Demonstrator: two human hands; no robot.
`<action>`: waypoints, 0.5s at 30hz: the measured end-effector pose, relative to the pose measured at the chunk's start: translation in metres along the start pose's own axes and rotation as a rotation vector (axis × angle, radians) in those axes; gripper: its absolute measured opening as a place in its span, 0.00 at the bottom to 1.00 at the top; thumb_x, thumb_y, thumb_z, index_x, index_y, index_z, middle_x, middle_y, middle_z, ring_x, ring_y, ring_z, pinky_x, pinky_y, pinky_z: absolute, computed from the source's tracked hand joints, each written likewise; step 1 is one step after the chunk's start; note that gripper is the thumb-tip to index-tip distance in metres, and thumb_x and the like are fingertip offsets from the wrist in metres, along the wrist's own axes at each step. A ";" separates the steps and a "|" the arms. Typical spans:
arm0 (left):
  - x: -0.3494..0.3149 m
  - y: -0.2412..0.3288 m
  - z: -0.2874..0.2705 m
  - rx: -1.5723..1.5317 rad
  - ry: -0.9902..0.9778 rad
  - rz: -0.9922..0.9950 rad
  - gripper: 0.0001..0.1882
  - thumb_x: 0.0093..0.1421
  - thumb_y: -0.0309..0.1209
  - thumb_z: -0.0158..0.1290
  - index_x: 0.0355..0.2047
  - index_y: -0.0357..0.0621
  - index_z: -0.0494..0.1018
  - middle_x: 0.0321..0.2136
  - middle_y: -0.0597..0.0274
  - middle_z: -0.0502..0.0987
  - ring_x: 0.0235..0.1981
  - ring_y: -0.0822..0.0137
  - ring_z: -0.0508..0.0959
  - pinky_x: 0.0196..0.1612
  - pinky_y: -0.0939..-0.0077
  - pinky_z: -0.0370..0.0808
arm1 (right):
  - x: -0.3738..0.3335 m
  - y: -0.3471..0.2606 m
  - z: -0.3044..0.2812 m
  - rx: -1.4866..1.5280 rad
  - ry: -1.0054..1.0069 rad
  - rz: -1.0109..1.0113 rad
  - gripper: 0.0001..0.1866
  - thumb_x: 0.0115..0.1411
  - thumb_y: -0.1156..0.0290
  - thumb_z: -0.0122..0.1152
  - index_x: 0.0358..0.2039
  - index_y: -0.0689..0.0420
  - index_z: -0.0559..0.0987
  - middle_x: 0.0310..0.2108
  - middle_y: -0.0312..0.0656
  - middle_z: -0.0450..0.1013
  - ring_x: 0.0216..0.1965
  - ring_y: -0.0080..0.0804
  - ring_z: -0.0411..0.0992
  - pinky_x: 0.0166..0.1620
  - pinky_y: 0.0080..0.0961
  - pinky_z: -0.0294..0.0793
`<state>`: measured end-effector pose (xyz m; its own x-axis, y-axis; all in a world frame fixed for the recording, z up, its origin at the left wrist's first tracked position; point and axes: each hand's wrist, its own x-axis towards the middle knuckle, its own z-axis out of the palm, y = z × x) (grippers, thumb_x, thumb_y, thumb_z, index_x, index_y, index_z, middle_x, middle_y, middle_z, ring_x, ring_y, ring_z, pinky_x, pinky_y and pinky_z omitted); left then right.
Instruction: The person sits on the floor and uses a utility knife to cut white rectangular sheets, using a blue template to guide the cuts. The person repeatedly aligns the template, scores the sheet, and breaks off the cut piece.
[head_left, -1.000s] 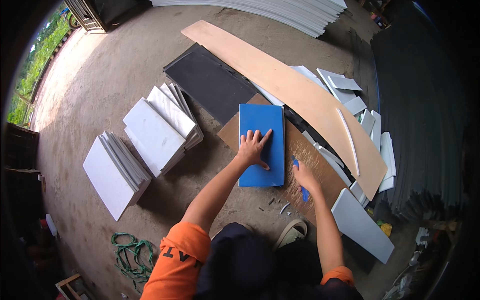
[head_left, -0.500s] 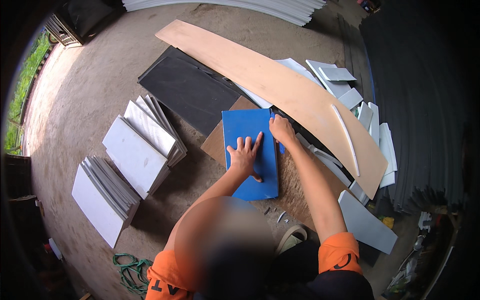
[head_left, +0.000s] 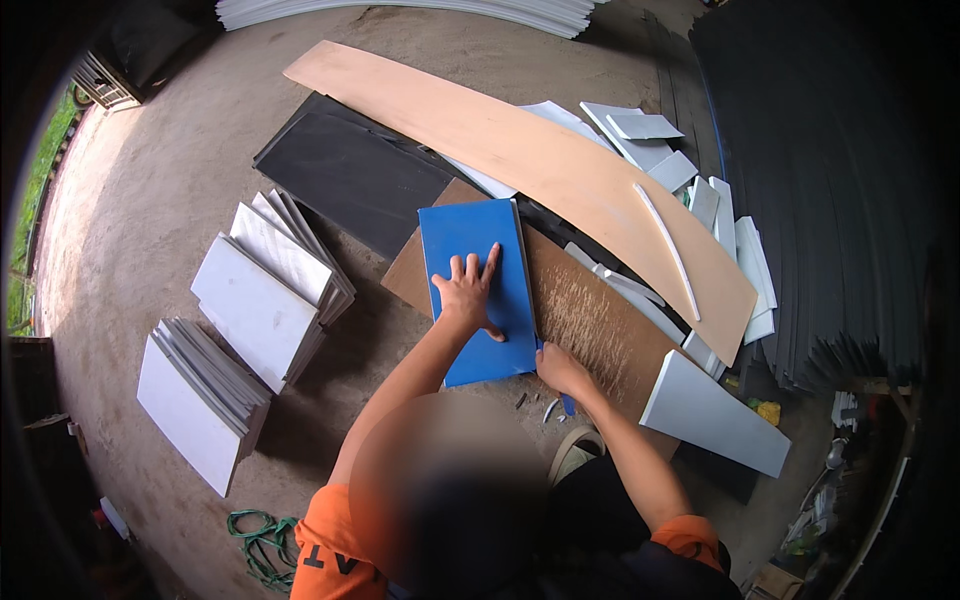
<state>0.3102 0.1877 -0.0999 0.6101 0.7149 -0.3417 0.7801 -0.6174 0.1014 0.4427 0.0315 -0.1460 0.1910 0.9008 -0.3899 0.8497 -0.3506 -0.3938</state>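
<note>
Okay, your left hand [head_left: 468, 296] lies flat, fingers spread open, pressing on the blue panel [head_left: 474, 288]. That panel sits on a brown board [head_left: 590, 320] on the concrete floor [head_left: 150, 200], right in front of you. Your right hand [head_left: 560, 370] is at the panel's near right corner, fingers curled around a small blue tool [head_left: 567, 404], blade hidden. White panel stacks [head_left: 255, 310] lie left, a black sheet [head_left: 350, 175] far left, a long tan board [head_left: 540, 165] beyond.

Blue sheet [head_left: 475, 285] on brown board [head_left: 590, 320]; tan plank [head_left: 530, 160], black panel [head_left: 350, 175], white stacks [head_left: 265, 290], green rope [head_left: 262, 545].
</note>
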 end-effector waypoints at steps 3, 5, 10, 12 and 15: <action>-0.001 -0.006 0.007 0.010 -0.026 -0.016 0.75 0.12 0.60 0.64 0.60 0.58 0.32 0.44 0.65 0.57 0.45 0.59 0.58 0.35 0.57 0.64 | -0.048 -0.036 -0.027 0.179 -0.242 0.289 0.17 0.58 0.66 0.38 0.27 0.70 0.67 0.15 0.53 0.68 0.13 0.42 0.69 0.21 0.36 0.69; -0.001 -0.003 0.009 0.006 -0.002 -0.007 0.75 0.12 0.60 0.64 0.60 0.58 0.32 0.44 0.64 0.57 0.46 0.59 0.58 0.34 0.57 0.64 | -0.058 -0.027 -0.028 0.155 -0.287 0.247 0.17 0.58 0.65 0.37 0.27 0.69 0.67 0.14 0.52 0.67 0.13 0.40 0.69 0.20 0.36 0.69; -0.016 -0.009 0.020 -0.161 0.098 0.016 0.67 0.18 0.55 0.65 0.59 0.56 0.41 0.44 0.57 0.56 0.47 0.55 0.56 0.41 0.54 0.58 | -0.025 -0.003 -0.033 0.230 -0.045 0.276 0.19 0.57 0.63 0.41 0.33 0.70 0.69 0.22 0.57 0.70 0.25 0.49 0.72 0.33 0.38 0.70; -0.039 -0.011 0.046 -0.333 0.444 -0.088 0.55 0.29 0.48 0.64 0.57 0.53 0.47 0.45 0.55 0.55 0.48 0.54 0.55 0.46 0.53 0.53 | 0.011 0.000 -0.041 0.547 -0.036 0.380 0.23 0.56 0.58 0.45 0.35 0.70 0.68 0.27 0.57 0.70 0.32 0.50 0.71 0.37 0.39 0.68; -0.069 -0.008 0.070 -0.644 0.583 -0.406 0.40 0.45 0.39 0.58 0.55 0.45 0.50 0.46 0.51 0.53 0.49 0.53 0.55 0.47 0.56 0.56 | 0.056 0.004 -0.037 0.416 0.284 0.186 0.18 0.51 0.61 0.53 0.30 0.66 0.67 0.28 0.54 0.69 0.35 0.47 0.69 0.39 0.38 0.66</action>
<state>0.2520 0.1200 -0.1424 0.1139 0.9928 0.0370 0.7675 -0.1116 0.6313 0.4754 0.0903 -0.1386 0.4941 0.8276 -0.2665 0.5335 -0.5306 -0.6586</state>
